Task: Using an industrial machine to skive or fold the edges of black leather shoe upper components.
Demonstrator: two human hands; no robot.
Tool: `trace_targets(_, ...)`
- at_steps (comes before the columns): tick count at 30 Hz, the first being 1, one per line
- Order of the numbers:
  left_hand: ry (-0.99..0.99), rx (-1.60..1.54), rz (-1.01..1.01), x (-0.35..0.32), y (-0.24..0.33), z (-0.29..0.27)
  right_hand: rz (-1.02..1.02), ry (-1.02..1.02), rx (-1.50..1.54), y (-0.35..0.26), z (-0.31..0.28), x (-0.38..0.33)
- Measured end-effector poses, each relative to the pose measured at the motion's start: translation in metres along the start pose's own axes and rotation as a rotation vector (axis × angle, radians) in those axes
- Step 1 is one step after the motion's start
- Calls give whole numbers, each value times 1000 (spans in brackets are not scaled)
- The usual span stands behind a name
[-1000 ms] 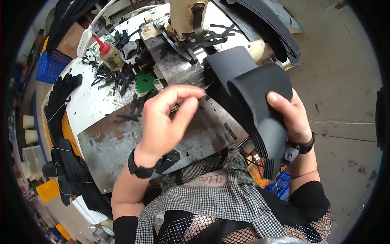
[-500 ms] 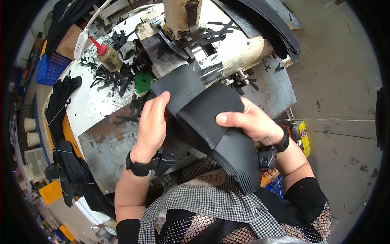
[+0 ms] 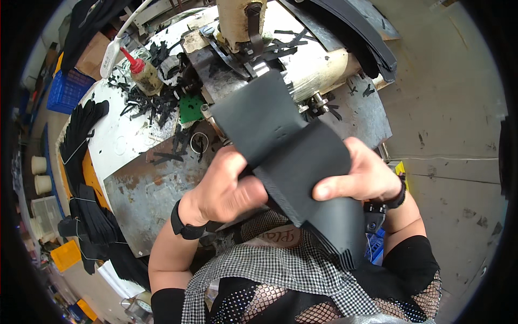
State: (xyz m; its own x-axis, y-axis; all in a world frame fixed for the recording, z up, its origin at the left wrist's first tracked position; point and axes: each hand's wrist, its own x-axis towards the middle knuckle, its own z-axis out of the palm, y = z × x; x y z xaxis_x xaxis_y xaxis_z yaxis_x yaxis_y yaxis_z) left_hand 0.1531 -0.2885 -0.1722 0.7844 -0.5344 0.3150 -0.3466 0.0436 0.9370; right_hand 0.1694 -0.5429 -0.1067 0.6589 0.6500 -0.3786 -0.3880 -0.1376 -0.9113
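I see both of my hands raised above the table [image 3: 135, 189], sharing a stack of black leather pieces [image 3: 302, 167]. My left hand [image 3: 229, 186] grips the stack at its left edge, its fingers [image 3: 253, 191] curled together and clamped on the material with the thumb pressed underneath. My right hand [image 3: 364, 175] holds the right side, fingers closed over the stack and the thumb [image 3: 334, 189] lying flat across the top sheet. The top piece [image 3: 256, 116] is peeled up and away from the rest, tilting toward the sewing machine [image 3: 243, 27], while the lower end of the stack fans out in thin layered edges near my chest. Each wrist carries a black band: one on the left [image 3: 183, 224] and one on the right [image 3: 399, 194].

Behind the stack, the cream-coloured machine stands on a worn metal plate [image 3: 151, 194] with patches of rust. Black offcuts [image 3: 145, 102] lie scattered over the white part of the table, just beside a small bottle with a red nozzle [image 3: 141, 73] and a green scrap [image 3: 190, 108]. Bundles of black cut pieces [image 3: 81, 135] hang along the table's left edge. A blue crate [image 3: 67, 89] sits further left, and a heap of long black strips [image 3: 350, 32] rests at the upper right.
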Motion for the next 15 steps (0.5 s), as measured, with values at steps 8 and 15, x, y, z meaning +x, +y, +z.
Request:
trace_targets(8, 847, -228, -530, -28, -50, 8, 68, 1, 142, 20, 8, 42)
trace_targets(15, 365, -279, -454, 12, -22, -6, 18, 343, 123, -12, -17, 24)
